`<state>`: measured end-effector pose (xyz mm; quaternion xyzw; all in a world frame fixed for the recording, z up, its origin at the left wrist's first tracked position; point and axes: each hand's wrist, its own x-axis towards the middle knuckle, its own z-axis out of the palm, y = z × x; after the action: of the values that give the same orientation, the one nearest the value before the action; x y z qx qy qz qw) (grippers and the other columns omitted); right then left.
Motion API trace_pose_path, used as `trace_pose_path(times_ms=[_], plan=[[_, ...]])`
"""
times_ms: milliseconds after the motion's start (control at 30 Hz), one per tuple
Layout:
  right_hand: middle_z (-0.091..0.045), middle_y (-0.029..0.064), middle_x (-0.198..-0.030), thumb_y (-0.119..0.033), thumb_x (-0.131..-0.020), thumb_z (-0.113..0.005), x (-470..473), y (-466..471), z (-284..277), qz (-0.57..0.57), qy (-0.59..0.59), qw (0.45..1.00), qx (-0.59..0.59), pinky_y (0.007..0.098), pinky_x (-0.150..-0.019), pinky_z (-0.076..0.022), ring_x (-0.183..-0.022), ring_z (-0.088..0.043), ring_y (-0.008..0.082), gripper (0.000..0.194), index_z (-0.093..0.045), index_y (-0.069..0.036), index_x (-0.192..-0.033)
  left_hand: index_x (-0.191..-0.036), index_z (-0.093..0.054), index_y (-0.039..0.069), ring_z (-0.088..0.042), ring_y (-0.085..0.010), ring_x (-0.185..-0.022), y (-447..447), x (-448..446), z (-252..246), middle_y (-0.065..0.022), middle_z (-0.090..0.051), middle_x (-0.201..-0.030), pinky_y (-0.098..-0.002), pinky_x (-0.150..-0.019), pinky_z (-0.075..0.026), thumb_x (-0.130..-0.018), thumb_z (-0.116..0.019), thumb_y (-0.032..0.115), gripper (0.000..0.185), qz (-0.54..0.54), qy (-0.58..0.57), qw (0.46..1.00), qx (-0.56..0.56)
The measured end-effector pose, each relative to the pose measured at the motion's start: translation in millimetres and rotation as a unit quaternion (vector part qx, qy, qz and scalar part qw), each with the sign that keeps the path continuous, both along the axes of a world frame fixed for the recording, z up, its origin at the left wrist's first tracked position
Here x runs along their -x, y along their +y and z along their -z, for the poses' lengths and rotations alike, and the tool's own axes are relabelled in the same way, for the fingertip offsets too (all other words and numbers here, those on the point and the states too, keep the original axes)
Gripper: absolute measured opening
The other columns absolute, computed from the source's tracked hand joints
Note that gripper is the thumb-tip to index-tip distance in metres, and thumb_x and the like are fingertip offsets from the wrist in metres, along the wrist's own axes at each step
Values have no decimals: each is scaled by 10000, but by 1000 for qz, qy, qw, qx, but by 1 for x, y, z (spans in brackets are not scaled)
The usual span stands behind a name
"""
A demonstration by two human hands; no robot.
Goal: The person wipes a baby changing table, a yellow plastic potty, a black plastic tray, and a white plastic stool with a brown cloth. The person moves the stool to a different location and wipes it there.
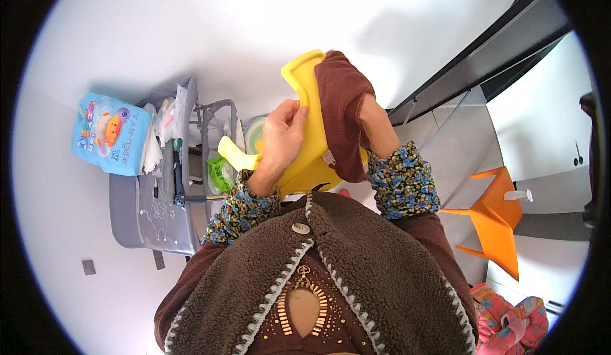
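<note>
A yellow plastic chair or stool (pixel 312 130) is held up in front of my body, with a leg pointing left and another towards the top. My left hand (pixel 285 133) grips its left edge, thumb and fingers pinched together on the rim. A dark brown cloth (pixel 341 102) covers my right hand (pixel 377 121) at the fingers and lies against the right side of the yellow plastic; a small pale label shows near the cloth's lower edge. The right fingers are hidden under the cloth, with only the wrist and back of the hand bare.
At left stands a grey changing table (pixel 164 216) with a blue diaper pack (pixel 112 133) and cloths. A green wipes pack (pixel 220 176) and a pale green basin (pixel 255 133) are beside it. An orange chair (pixel 491 216) bears a spray bottle (pixel 518 195). A pink patterned garment (pixel 508 321) lies lower right.
</note>
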<state>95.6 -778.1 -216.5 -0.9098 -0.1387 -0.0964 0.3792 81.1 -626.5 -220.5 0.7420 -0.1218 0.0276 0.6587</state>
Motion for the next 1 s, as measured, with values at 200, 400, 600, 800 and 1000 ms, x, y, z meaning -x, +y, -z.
trace_pose_path(times_ms=[200,400,600,800,1000], plan=[[-442,83,-1228,-262,-838,-538,23,27,-2,119,-44,972,199,324,-965,-319,-1121,-417,211,429,-423,-56,-1197,-842,-578,-39,-451,-23,-619,13,-19,-12,21,-550,-688,-184,-543,-374,-857,-521,57,113,-43,-22,999,1],[-494,70,-1144,-194,-768,-602,-50,-77,41,28,47,996,-73,314,-901,-365,-1037,-458,191,417,-468,-56,-1137,-886,-569,-30,-477,-25,-656,11,-11,-14,21,-567,-740,-169,-581,-381,-873,-521,87,126,-54,-63,996,28],[-547,57,-1060,-127,-698,-667,5,-116,39,122,-34,976,-179,303,-837,-412,-954,-498,170,416,-514,-55,-1078,-985,-562,-28,-569,-96,-774,46,-27,-23,-60,-615,-899,-213,-689,-448,-893,-497,155,215,-19,73,979,189],[-571,54,-1023,-105,-672,-689,27,8,5,116,-180,975,57,300,-815,-430,-920,-518,169,409,-538,-57,-1048,-1067,-528,-61,-590,-164,-838,10,-15,-13,-123,-588,-1025,-276,-708,-492,-887,-506,165,290,76,268,957,87],[-581,57,-1010,-105,-666,-691,43,-38,9,72,-97,991,49,302,-812,-434,-912,-528,178,396,-551,-59,-1034,-751,-592,-30,-463,-51,-557,-18,22,-4,28,-558,-664,-233,-459,-355,-881,-517,177,256,37,117,988,90]])
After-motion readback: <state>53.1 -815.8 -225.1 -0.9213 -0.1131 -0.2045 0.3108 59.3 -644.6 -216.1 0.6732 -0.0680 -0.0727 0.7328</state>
